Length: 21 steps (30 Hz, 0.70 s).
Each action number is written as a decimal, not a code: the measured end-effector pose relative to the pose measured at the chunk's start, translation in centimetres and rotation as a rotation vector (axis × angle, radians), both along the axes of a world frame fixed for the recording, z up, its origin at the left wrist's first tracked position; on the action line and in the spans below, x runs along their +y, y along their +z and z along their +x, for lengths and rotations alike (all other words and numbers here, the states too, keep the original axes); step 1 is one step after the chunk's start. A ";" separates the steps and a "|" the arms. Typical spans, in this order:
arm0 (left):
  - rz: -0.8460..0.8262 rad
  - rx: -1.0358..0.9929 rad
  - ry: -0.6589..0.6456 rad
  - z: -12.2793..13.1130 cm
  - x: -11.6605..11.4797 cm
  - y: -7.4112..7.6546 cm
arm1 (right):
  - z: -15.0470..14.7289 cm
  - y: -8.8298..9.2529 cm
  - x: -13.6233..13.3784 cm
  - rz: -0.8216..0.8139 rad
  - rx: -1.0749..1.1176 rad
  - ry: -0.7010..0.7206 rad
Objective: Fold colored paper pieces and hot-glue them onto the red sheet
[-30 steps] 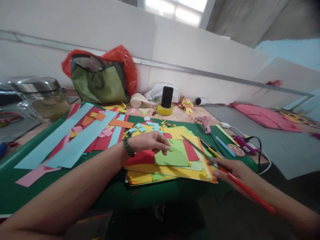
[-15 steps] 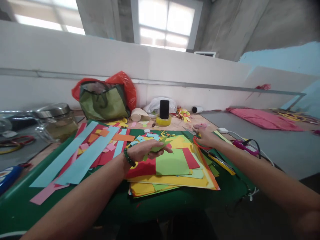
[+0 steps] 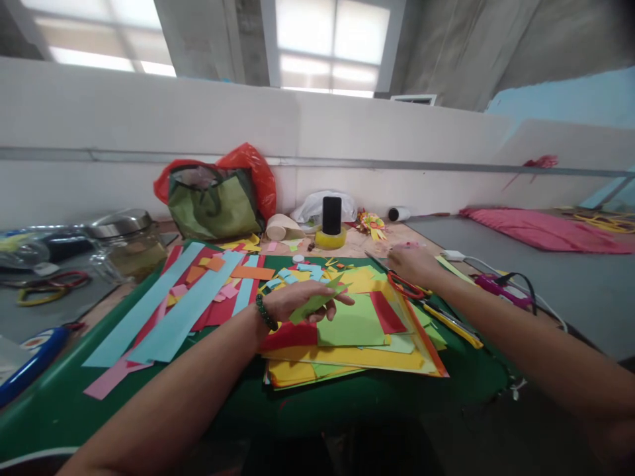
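A: Left hand (image 3: 303, 304)?
B: Grasping a green paper piece (image 3: 317, 303), fingers partly spread. It's over the paper stack (image 3: 347, 357), which sits by the counter's (image 3: 354, 250) near edge, around the middle.

A: Right hand (image 3: 413, 263)?
B: Reaching toward the far edge, right of middle. Seen from the back, fingertips hidden, so can't tell if it's grasping anything. A pink object (image 3: 411, 245) peeks out just behind it, mostly covered.

A: Scissors (image 3: 405, 285)?
B: Lying by the stack's right side, red handles toward the near edge, tip toward the far edge. Just beside the right hand; contact unclear.

A: What's on the stack?
B: Green sheet (image 3: 350, 325) on top, red piece (image 3: 387, 312) at its right.

A: Rest of the counter?
B: Green mat (image 3: 79, 423) along the near edge. Light blue strips (image 3: 119, 324) on its left part, over red and pink paper. Yellow-handled cutter (image 3: 455, 324) right of the stack. Phone (image 3: 331, 215) upright at the yellow tape roll (image 3: 331, 240), near the far edge. Green bag (image 3: 213, 211) also at the far edge, further left; glass jar (image 3: 136, 256) toward the far left corner.
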State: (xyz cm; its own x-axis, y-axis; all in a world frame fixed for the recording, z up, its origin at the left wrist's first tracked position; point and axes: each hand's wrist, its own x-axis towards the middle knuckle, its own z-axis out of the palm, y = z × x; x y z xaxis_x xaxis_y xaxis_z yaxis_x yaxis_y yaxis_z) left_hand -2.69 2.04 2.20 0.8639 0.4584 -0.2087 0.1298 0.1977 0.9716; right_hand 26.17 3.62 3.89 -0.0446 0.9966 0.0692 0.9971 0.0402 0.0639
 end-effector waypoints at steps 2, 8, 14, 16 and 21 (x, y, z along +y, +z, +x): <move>0.028 0.019 -0.014 0.1 -0.1 -0.2 | -3.1 1.4 -1.5 0.082 0.397 0.263; 0.125 0.082 0.007 -0.1 0.1 -0.1 | -9.7 2.0 -3.2 -0.275 0.930 0.602; 0.163 0.118 0.377 -1.8 1.7 0.9 | -8.2 1.1 0.2 -0.278 1.141 0.513; 0.169 0.106 0.556 -2.1 2.3 0.9 | -8.1 0.4 0.6 -0.349 1.207 0.500; 0.185 -0.051 0.837 -1.3 2.5 0.4 | -9.0 -1.7 0.1 -0.527 1.276 0.513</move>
